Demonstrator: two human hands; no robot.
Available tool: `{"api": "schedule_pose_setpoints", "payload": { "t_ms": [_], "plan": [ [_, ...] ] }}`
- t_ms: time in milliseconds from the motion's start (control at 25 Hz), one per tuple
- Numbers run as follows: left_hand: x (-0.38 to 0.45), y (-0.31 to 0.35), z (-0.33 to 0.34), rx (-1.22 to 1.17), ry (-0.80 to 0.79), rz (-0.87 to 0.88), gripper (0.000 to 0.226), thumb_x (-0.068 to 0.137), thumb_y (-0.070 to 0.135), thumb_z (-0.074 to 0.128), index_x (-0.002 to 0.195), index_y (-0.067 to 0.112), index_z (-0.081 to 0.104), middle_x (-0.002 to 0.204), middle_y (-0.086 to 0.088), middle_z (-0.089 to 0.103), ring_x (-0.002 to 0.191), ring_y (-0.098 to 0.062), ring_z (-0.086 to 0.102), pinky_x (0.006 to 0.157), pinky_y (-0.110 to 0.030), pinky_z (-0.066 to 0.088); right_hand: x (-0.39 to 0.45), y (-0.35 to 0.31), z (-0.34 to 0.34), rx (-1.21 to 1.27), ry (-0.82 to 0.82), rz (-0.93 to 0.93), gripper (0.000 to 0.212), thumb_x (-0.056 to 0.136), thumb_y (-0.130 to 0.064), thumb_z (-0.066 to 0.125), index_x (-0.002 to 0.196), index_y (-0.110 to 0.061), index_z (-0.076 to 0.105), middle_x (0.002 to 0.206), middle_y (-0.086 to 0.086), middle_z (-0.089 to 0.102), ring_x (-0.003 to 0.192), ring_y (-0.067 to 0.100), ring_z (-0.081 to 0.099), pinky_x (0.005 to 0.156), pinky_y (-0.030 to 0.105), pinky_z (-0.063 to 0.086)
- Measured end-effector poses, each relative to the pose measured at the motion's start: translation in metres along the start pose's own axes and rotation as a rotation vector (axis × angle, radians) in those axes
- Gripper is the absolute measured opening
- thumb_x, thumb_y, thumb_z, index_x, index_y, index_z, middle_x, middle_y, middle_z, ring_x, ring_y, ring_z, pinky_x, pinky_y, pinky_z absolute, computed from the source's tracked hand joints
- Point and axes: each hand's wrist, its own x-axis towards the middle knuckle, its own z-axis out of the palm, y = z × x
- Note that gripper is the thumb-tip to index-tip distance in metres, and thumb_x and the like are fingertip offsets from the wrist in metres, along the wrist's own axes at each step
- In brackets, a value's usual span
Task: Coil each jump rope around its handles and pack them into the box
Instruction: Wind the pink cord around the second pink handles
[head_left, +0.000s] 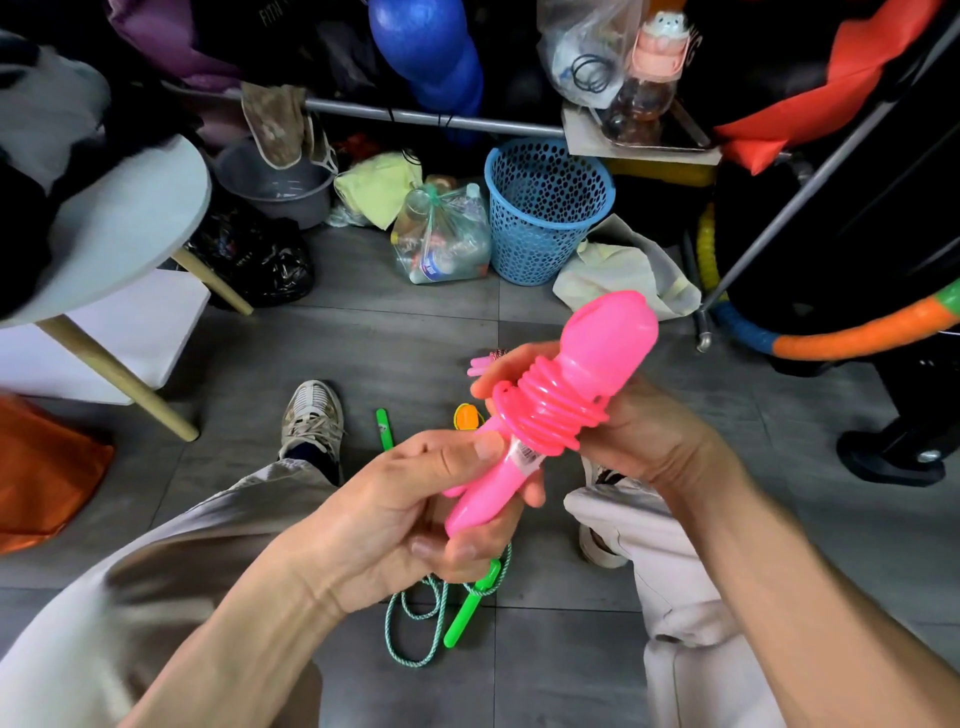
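The grey tiled floor (395, 332) lies bare in the middle, hemmed at the far edge by a blue mesh basket (545, 208), a clear bag of bottles (441, 239), a grey bucket (280, 187) and a black bag (260, 260); a round white table (130, 228) on wooden legs crowds the left side, and an orange-and-blue hoop (852, 338) closes the right. Both hands are raised between the person's knees. The left hand (405, 509) curls its fingers round the lower end of the pink handles (545, 415), thumb pressed on top. The right hand (639, 431) wraps its grip round the middle, under the pink rope (545, 410), which is coiled in several loops around the handles. The handles tilt up and to the right, their thick end free above the right hand. One green jump rope (415, 623) lies loose on the floor below the hands, one green handle (467, 608) beside its cord and a second green handle (383, 428) farther off near a shoe (311, 415). One small orange thing (466, 415) sits just behind the pink coil. Two shoes show.
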Motion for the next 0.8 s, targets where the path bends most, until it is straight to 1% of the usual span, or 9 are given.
{"api": "schedule_pose_setpoints", "payload": {
  "t_ms": [80, 200, 360, 440, 520, 600, 680, 760, 800],
  "plan": [
    [-0.002, 0.001, -0.001, 0.082, 0.002, -0.025, 0.035, 0.093, 0.036, 0.06, 0.096, 0.001, 0.063, 0.053, -0.003, 0.046, 0.04, -0.01, 0.016, 0.041, -0.019, 0.019, -0.004, -0.006, 0.002, -0.042, 0.077, 0.004, 0.019, 0.073, -0.001, 0.069, 0.071, -0.019, 0.075, 0.067, -0.006, 0.071, 0.057, 0.0, 0.063, 0.055, 0.012, 0.049],
    [-0.002, 0.002, -0.002, 0.169, -0.015, -0.045, 0.036, 0.093, 0.039, 0.059, 0.097, 0.003, 0.062, 0.053, -0.003, 0.043, 0.042, -0.009, 0.018, 0.042, -0.021, 0.016, -0.004, -0.012, 0.002, -0.081, 0.196, 0.052, 0.07, 0.091, 0.019, 0.038, 0.051, -0.026, 0.073, 0.054, -0.01, 0.066, 0.045, -0.001, 0.059, 0.046, 0.011, 0.046],
    [-0.003, 0.003, -0.001, 0.269, -0.015, -0.031, 0.039, 0.093, 0.041, 0.059, 0.098, 0.003, 0.061, 0.054, -0.004, 0.042, 0.044, -0.01, 0.018, 0.041, -0.021, 0.016, 0.006, -0.007, 0.004, -0.059, 0.108, 0.033, 0.07, 0.091, 0.018, 0.026, 0.072, -0.024, 0.079, 0.065, -0.01, 0.071, 0.055, -0.001, 0.065, 0.054, 0.012, 0.049],
    [-0.006, 0.003, 0.0, 0.314, 0.01, 0.013, 0.037, 0.094, 0.04, 0.058, 0.099, 0.004, 0.061, 0.056, -0.004, 0.045, 0.044, -0.011, 0.021, 0.042, -0.022, 0.018, 0.008, -0.001, 0.004, -0.073, 0.027, 0.031, 0.05, 0.094, 0.013, 0.032, 0.086, -0.014, 0.073, 0.066, -0.011, 0.071, 0.057, -0.002, 0.065, 0.057, 0.008, 0.048],
    [-0.006, 0.002, 0.0, 0.346, 0.078, 0.085, 0.032, 0.095, 0.034, 0.056, 0.1, 0.003, 0.06, 0.061, -0.005, 0.047, 0.046, -0.012, 0.024, 0.045, -0.023, 0.02, 0.007, 0.002, 0.005, -0.108, 0.046, -0.028, 0.012, 0.087, -0.015, 0.063, 0.083, -0.01, 0.073, 0.075, -0.003, 0.073, 0.068, 0.006, 0.068, 0.069, 0.018, 0.054],
    [-0.003, 0.002, -0.002, 0.429, 0.206, 0.139, 0.03, 0.094, 0.033, 0.055, 0.092, 0.003, 0.056, 0.064, -0.008, 0.045, 0.049, -0.016, 0.024, 0.047, -0.024, 0.021, 0.008, 0.006, 0.003, -0.261, 0.123, -0.002, 0.043, 0.07, -0.024, 0.084, 0.086, 0.01, 0.066, 0.079, 0.025, 0.063, 0.073, 0.032, 0.061, 0.077, 0.043, 0.051],
    [0.002, 0.001, -0.003, 0.548, 0.339, 0.175, 0.026, 0.094, 0.033, 0.054, 0.081, 0.011, 0.058, 0.063, -0.008, 0.045, 0.05, -0.018, 0.025, 0.048, -0.021, 0.024, 0.011, 0.006, 0.003, -0.344, 0.199, -0.019, 0.014, 0.083, 0.008, 0.066, 0.082, 0.016, 0.054, 0.072, 0.015, 0.053, 0.072, 0.019, 0.051, 0.071, 0.032, 0.044],
    [0.007, -0.001, -0.003, 0.643, 0.424, 0.2, 0.024, 0.094, 0.031, 0.052, 0.072, 0.022, 0.057, 0.061, -0.003, 0.046, 0.049, -0.013, 0.03, 0.047, -0.018, 0.027, 0.015, 0.008, 0.003, -0.426, 0.229, 0.002, 0.034, 0.087, 0.021, 0.049, 0.067, -0.007, 0.047, 0.057, -0.015, 0.046, 0.056, -0.003, 0.041, 0.059, 0.01, 0.037],
    [0.009, -0.002, -0.004, 0.666, 0.464, 0.213, 0.022, 0.093, 0.03, 0.052, 0.074, 0.021, 0.057, 0.061, -0.002, 0.047, 0.048, -0.011, 0.032, 0.046, -0.017, 0.028, 0.014, 0.007, 0.006, -0.446, 0.228, 0.02, 0.039, 0.087, 0.018, 0.049, 0.064, -0.014, 0.041, 0.049, -0.017, 0.04, 0.048, -0.003, 0.035, 0.052, 0.008, 0.032]
  ]
}}
